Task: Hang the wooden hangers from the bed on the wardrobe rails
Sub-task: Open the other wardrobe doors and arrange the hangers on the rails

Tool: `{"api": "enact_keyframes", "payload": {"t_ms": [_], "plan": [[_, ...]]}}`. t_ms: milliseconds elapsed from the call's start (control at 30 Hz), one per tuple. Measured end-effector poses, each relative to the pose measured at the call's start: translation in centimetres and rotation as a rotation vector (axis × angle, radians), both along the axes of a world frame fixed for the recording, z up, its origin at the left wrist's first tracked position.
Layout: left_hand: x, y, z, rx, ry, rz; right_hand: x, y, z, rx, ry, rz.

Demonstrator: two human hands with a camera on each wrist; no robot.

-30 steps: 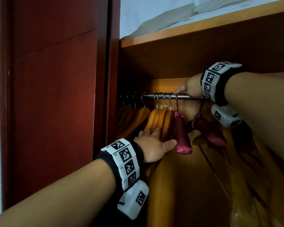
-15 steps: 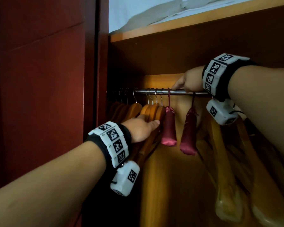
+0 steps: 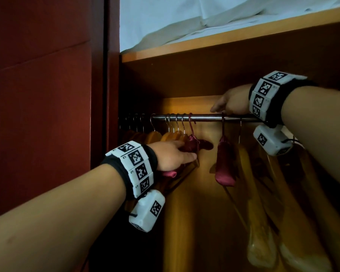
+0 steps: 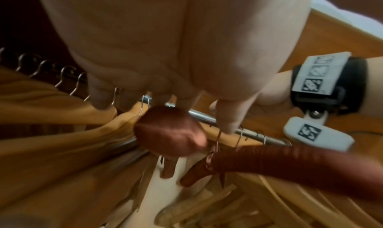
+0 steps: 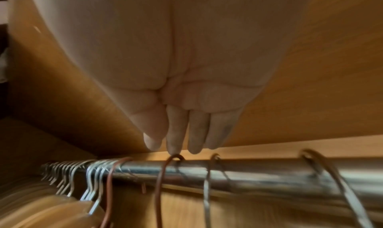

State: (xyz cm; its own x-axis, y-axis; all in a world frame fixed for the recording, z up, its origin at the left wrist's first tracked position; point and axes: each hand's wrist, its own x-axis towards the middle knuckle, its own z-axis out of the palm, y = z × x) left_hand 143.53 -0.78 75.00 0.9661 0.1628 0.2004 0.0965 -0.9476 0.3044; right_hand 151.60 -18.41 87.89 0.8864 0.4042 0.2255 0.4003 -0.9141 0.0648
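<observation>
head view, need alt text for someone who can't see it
Inside a wardrobe, a person's left hand pushes a maroon padded hanger leftward against a bunch of wooden hangers on a metal rail. The right hand rests above the rail beside a second maroon hanger. White bedding lies on the shelf above.

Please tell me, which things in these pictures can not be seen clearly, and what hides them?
- Left hand fingertips: head view, hidden behind the padded red hanger; left wrist view blurred.
- Leftmost hooks on the rail: head view, lost in shadow.
- Wooden hangers at right: lower ends blurred.
- Right hand contact with the rail: unclear.
</observation>
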Motion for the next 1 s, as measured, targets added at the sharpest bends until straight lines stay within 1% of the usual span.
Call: {"api": "enact_keyframes", "payload": {"t_ms": [200,300,367,433,567,667,733,800,833,900,1000], "plan": [[0.7,0.7,0.8,-0.059,-0.075,0.094,0.2,1.4,0.5,0.071,0.032,0.001],[1.3,1.8,0.9,-0.068,-0.066,0.165,0.3,1.9,0.4,0.051,0.007,0.005],[2.0,2.7,0.7,-0.123,-0.108,0.221,0.5,2.2,0.4,0.066,0.036,-0.005],[2.6,2.9,0.7,-0.137,-0.14,0.252,0.7,2.4,0.4,0.046,0.043,-0.028],[3.0,2.1,1.1,-0.076,-0.129,0.183,1.6,1.5,0.3,-0.014,-0.042,-0.06],[3.0,1.5,2.7,-0.006,-0.215,0.128,2.0,0.3,0.4,-0.012,-0.077,-0.047],[3.1,1.3,4.0,0.015,-0.291,0.092,2.0,-0.6,0.6,0.039,-0.075,-0.006],[3.4,1.2,5.2,0.049,-0.338,0.058,2.1,-1.8,0.9,0.083,-0.116,0.05],[3.7,1.2,5.6,0.075,-0.335,0.054,2.1,-2.3,1.2,0.094,-0.152,0.061],[4.4,1.0,6.0,0.147,-0.304,0.042,2.1,-3.3,1.6,0.05,-0.23,0.04],[5.6,0.6,6.3,0.242,-0.259,0.02,2.4,-3.8,1.2,-0.002,-0.216,0.01]]}}
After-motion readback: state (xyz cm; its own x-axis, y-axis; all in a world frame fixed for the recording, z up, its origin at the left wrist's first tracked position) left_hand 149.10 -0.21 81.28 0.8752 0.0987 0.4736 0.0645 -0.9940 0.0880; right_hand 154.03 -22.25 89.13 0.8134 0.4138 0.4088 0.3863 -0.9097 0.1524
